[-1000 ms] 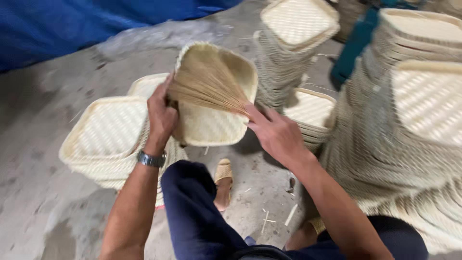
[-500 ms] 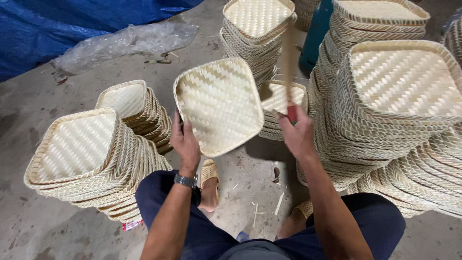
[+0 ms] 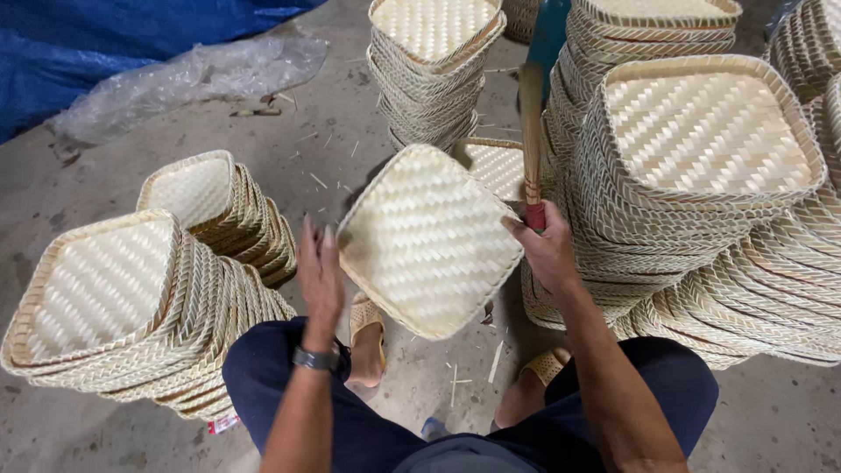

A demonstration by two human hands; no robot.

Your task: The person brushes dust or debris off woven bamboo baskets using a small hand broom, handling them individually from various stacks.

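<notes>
- One woven square tray (image 3: 429, 241) is up between the person's two hands, tilted, its underside facing us, above the knees.
- The left hand (image 3: 321, 273) stands at the tray's left edge, fingers straight and close together. It is against or just beside the rim, not wrapped round it; I cannot tell whether it truly touches.
- The right hand (image 3: 547, 250) is closed in a fist on the red-bound handle of one broom (image 3: 531, 131), which points straight up and away, just right of the tray. The thumb side sits against the tray's right edge.
- Two leaning stacks of trays (image 3: 131, 307) lie on the left, one nearer and larger, one behind it.
- One upright stack (image 3: 434, 70) stands at the far middle, with a single low tray (image 3: 492, 162) in front of it.
- On the right, several tall stacks (image 3: 701, 166) crowd together; I count at least three, the edges run out of view.
- One blue tarp (image 3: 105, 44) and one clear plastic sheet (image 3: 193, 79) lie far left on the concrete floor (image 3: 333, 131).
</notes>
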